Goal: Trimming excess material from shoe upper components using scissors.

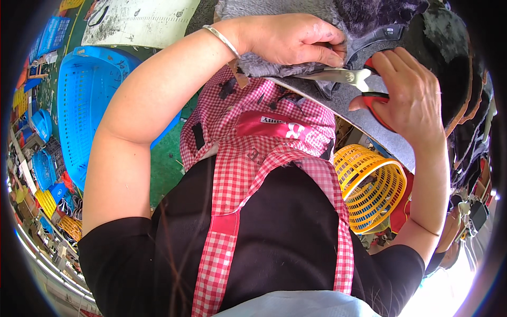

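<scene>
My left hand [297,41], a pale bangle on its wrist, lies over a piece of grey fur fabric [259,65] at the table's near edge. Its thumb and fingers are pinched together on the fabric. My right hand [409,87] has its fingers through the red and black handles of a pair of scissors [353,77]. The blades point left, just below my left fingertips and along the fabric's edge; how far apart they are is hard to make out. Beyond the scissors lies a curved dark strip [377,38] next to darker fur [383,16].
The grey table [393,138] runs along my front and right, with dark stacked pieces [449,58] at its right. A yellow basket [369,182] sits tilted below its edge. To the left stands a large blue plastic basket [79,113], near a whitish board [140,24].
</scene>
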Tool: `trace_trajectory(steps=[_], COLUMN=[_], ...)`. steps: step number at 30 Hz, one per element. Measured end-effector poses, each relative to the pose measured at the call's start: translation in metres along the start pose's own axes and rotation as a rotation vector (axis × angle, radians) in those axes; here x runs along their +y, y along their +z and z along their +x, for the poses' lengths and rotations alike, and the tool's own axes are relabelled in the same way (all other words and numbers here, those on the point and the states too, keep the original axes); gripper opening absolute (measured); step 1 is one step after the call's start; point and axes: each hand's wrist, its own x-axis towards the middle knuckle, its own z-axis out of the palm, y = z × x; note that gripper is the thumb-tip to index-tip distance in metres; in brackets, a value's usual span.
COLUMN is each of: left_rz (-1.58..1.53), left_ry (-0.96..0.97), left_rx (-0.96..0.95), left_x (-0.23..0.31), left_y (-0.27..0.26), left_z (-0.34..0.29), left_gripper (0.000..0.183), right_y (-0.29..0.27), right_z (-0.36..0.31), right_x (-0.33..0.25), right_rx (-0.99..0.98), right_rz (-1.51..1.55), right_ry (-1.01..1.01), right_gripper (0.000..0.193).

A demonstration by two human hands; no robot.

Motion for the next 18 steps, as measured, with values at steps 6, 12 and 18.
trace_trajectory(steps=[6, 12, 18], left_rz=[-0.117, -0.382, -0.481], left_ry=[-0.035, -0.037, 0.079], left_rx=[0.040, 0.165, 0.178], left_x=[0.002, -0.002, 0.003], left_y=[0.002, 0.009, 0.005], left_z=[-0.001, 0.000, 0.001], left_gripper=[0.023, 0.027, 0.023], right_y=[0.014, 0.026, 0.037], right_z=[-0.005, 0.003, -0.015], right_x=[-0.004, -0.013, -0.023], right_rx=[0.006, 0.054, 0.057], right_rz=[-0.004, 0.024, 0.008], right_ry=[0.011, -0.005, 0.062], right_gripper=[0.061, 0.059, 0.058])
